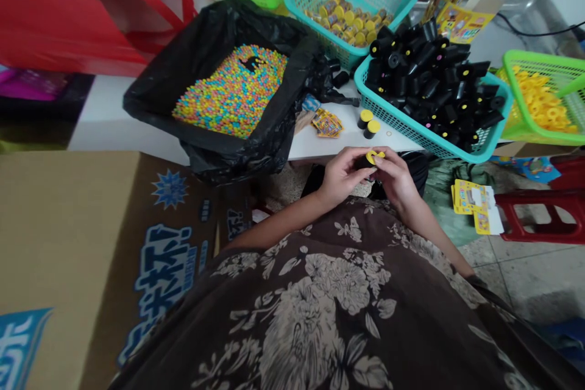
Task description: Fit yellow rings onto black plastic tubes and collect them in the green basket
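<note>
Fingers of the left hand (338, 175) are curled in around a small black cup (362, 162), gripping its side; those of the right hand (397, 177) are bent nearly closed on the yellow piece (375, 155) at its top, the thumb pressed against it. How the hidden fingertips sit, I cannot tell. From this grip, two yellow-topped black cups (372, 129) stand at 12 o'clock on the table (315, 145). Beyond them, also at 12, a teal basket (336, 46) holds small yellow-lidded jars (350, 18). Between 1 and 2, a second teal basket (406, 125) is heaped with black pieces (429, 85). At 2, a green basket (539, 134) contains yellow pieces (542, 100). At 10, a black bag (150, 103) gapes around multicoloured little balls (233, 94).
</note>
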`<move>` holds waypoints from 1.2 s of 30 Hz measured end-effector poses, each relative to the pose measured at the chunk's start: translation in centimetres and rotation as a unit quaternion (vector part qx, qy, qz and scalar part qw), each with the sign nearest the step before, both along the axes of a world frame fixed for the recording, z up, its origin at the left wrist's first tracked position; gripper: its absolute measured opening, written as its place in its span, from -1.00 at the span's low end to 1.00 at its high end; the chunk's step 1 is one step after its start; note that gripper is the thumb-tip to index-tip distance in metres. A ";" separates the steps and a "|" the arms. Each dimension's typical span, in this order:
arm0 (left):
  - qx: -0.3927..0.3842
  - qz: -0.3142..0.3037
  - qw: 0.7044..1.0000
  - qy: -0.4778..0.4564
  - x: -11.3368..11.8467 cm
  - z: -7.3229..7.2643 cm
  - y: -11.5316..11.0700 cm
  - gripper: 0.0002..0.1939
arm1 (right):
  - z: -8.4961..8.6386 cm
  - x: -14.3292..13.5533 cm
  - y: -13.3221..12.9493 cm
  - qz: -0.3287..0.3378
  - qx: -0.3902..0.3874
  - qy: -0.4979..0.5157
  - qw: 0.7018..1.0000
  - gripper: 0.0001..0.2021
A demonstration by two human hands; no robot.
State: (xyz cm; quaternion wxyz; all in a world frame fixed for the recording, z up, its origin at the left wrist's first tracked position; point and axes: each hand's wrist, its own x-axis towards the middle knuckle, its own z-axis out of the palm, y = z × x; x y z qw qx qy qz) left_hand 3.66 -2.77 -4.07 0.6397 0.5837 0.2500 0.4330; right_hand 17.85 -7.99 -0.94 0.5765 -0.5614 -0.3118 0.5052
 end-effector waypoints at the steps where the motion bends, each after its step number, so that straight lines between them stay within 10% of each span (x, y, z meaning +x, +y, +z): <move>1: 0.024 0.015 1.000 0.010 0.0 0.0 0.0 -0.55 | 0.2 -0.1 0.0 0.023 -0.024 0.026 0.999 -0.62; 8: 0.094 0.056 0.993 0.036 -0.3 0.5 0.5 -0.59 | 0.3 -0.3 0.5 -0.024 -0.017 0.087 0.996 -0.67; 18: -0.171 -0.112 0.978 0.029 -0.4 1.7 0.3 -0.45 | 0.3 -1.1 0.5 -0.026 0.037 0.008 0.999 -0.65; 36: -0.143 -0.085 0.985 0.033 0.2 1.3 0.2 -0.57 | -0.8 -0.7 0.5 -0.012 0.013 0.085 0.996 -0.77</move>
